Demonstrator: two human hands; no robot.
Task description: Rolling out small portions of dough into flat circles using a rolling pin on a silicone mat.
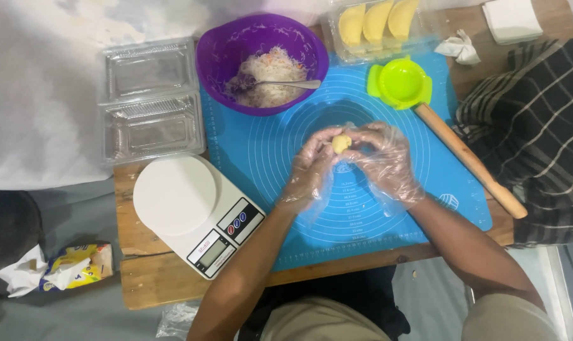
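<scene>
Together, left hand and right hand grip clamped on small, rounded, pale-yellow dough ball.

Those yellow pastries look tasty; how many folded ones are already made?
3, side by side in the clear plastic tray above the blue mat: left, middle, right. More may lie hidden beneath them.

Fingers hide most of the dough ball.

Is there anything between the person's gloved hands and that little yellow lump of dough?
Only the thin clear plastic gloves. The left hand and right hand both cup the small yellow dough ball above the blue silicone mat; no other object sits between them.
</scene>
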